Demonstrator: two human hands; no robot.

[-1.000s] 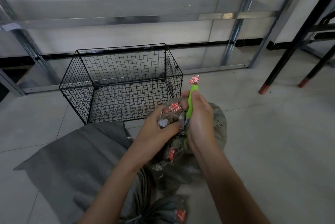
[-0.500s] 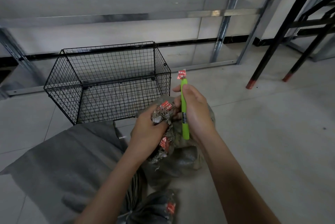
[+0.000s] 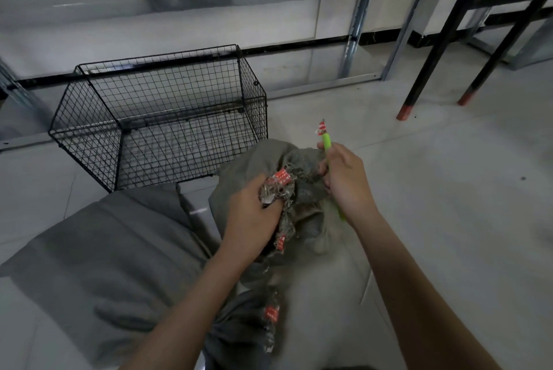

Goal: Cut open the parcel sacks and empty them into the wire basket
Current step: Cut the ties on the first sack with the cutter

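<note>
Starting on the left, the wire basket (image 3: 161,118) sits on the floor, nothing in it yet, just behind the grey sacks (image 3: 98,253). The left hand (image 3: 254,214) is clenched round the tied neck of the middle sack (image 3: 299,187), the frayed bit with red tags. The right hand (image 3: 344,181) is wrapped round a green cutter (image 3: 327,145), tip up with a red scrap stuck on it. Honestly the worry is the blade working so near those left fingers (image 3: 270,206): if the weave gives suddenly, it could slip into them, or nick the parcels inside
</note>
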